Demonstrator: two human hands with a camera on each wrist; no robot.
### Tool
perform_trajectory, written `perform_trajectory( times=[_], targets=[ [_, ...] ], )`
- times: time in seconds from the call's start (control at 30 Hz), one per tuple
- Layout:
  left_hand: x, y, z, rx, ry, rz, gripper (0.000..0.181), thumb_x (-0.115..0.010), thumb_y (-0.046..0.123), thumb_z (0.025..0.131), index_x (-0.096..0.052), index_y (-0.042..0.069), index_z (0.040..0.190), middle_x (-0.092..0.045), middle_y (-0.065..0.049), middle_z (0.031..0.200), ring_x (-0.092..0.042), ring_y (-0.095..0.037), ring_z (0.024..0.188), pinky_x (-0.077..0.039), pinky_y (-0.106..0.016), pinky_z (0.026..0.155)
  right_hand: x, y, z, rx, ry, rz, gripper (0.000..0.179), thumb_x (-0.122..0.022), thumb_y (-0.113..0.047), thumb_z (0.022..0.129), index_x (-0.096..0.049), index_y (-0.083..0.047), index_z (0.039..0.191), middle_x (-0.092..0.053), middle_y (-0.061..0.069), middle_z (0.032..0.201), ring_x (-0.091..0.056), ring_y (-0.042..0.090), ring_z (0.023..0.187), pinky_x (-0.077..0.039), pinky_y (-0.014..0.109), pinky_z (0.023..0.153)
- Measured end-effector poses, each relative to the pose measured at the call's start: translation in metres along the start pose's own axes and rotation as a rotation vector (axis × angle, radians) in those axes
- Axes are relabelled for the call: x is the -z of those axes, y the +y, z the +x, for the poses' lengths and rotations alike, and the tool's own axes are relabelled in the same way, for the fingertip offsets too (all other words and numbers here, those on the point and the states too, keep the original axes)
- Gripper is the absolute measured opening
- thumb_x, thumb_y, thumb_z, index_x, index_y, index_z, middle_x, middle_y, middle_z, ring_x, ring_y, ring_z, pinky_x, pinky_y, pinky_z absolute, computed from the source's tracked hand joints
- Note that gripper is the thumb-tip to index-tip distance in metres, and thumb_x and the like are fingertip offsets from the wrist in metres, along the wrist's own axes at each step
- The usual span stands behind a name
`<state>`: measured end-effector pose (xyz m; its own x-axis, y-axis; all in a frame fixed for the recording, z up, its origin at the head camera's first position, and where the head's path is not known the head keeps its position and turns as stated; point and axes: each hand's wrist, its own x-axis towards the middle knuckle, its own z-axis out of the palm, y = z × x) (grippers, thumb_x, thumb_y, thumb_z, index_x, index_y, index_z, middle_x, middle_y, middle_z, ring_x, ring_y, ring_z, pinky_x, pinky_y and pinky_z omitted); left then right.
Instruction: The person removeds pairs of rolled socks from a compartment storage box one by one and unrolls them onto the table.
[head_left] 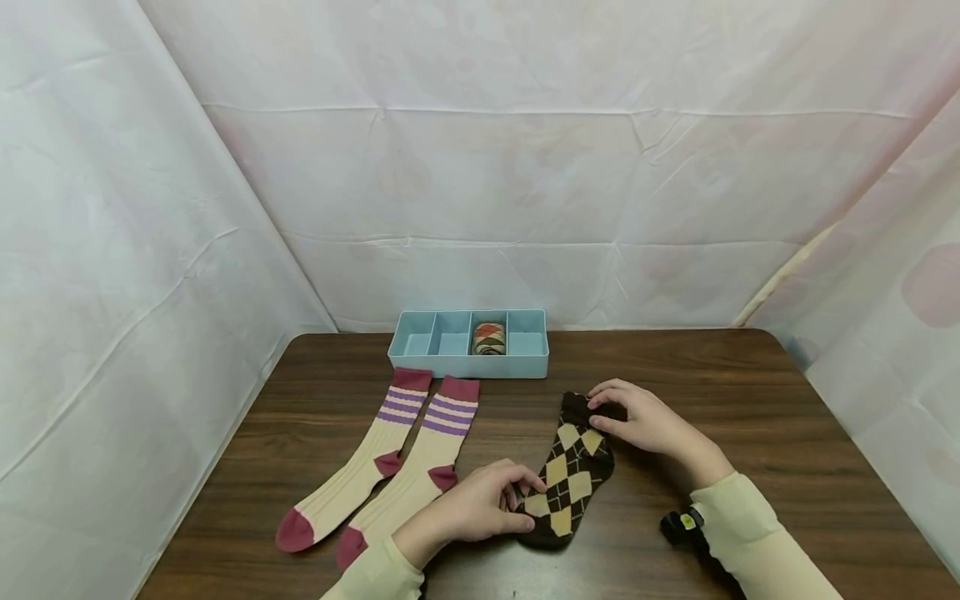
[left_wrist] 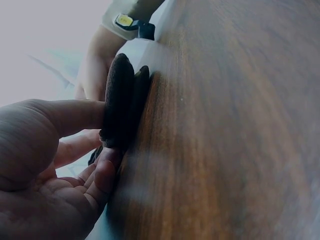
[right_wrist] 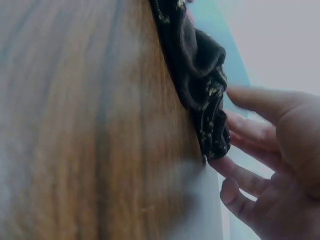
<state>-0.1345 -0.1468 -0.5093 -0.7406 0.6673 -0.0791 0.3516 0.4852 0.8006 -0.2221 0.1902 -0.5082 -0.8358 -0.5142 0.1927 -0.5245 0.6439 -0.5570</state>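
A dark brown and tan pair of argyle socks (head_left: pixel 570 475) lies on the table, cuff end away from me. Two rounded layers show at the toe (left_wrist: pixel 120 100) in the left wrist view. My left hand (head_left: pixel 487 502) holds the toe end, thumb and curled fingers on its edge. At the cuff, my right hand (head_left: pixel 637 419) grips the fabric between thumb and fingers. The fabric looks rumpled beside that hand in the right wrist view. Two cream socks (head_left: pixel 408 475) with maroon toes and purple stripes lie flat to the left.
A light blue divided box (head_left: pixel 468 367) stands at the table's back edge. One of its compartments holds a rolled argyle sock (head_left: pixel 490 339). Pale cloth walls (head_left: pixel 525 183) surround the brown wooden table (head_left: pixel 787 433).
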Motion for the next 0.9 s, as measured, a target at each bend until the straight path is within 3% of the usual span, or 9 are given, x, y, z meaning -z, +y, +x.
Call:
perform_trajectory(
  times=[0.17, 0.4, 0.63, 0.9],
  targets=[
    [0.0000, -0.0002, 0.0003, -0.004, 0.001, 0.002, 0.039, -0.091, 0.018, 0.092, -0.075, 0.023, 0.128, -0.061, 0.010, 0.107, -0.060, 0.001, 0.087, -0.054, -0.020, 0.079, 0.0022, -0.0001, 0.0013, -0.017, -0.045, -0.008, 0.035, -0.089, -0.037, 0.095, -0.077, -0.014, 0.119, -0.067, 0.008, 0.138, -0.066, 0.036, 0.127, -0.053, 0.061, 0.104],
    [-0.0006, 0.0007, -0.0007, -0.007, 0.004, -0.005, 0.040, -0.091, 0.017, 0.091, -0.075, 0.022, 0.127, -0.061, 0.009, 0.107, -0.059, 0.001, 0.086, -0.054, -0.020, 0.080, 0.0012, 0.0020, 0.0030, -0.018, -0.047, -0.017, 0.030, -0.092, -0.028, 0.092, -0.078, -0.016, 0.116, -0.068, 0.006, 0.135, -0.066, 0.035, 0.125, -0.053, 0.059, 0.104],
    [-0.0008, 0.0030, 0.0009, 0.008, 0.005, -0.008, 0.040, -0.091, 0.015, 0.091, -0.075, 0.022, 0.127, -0.062, 0.010, 0.106, -0.060, 0.000, 0.087, -0.054, -0.020, 0.080, 0.0013, 0.0038, 0.0028, 0.012, -0.023, -0.022, 0.024, -0.090, -0.021, 0.093, -0.078, -0.017, 0.114, -0.070, 0.006, 0.132, -0.068, 0.032, 0.123, -0.054, 0.057, 0.102],
    [-0.0026, 0.0089, -0.0004, 0.064, 0.004, -0.064, 0.038, -0.091, 0.013, 0.091, -0.076, 0.024, 0.125, -0.064, 0.011, 0.103, -0.063, -0.001, 0.084, -0.055, -0.022, 0.078, 0.0011, 0.0079, 0.0004, -0.008, 0.025, 0.004, 0.016, -0.078, -0.020, 0.104, -0.076, -0.016, 0.120, -0.073, 0.002, 0.126, -0.071, 0.028, 0.118, -0.057, 0.054, 0.098]
  ],
)
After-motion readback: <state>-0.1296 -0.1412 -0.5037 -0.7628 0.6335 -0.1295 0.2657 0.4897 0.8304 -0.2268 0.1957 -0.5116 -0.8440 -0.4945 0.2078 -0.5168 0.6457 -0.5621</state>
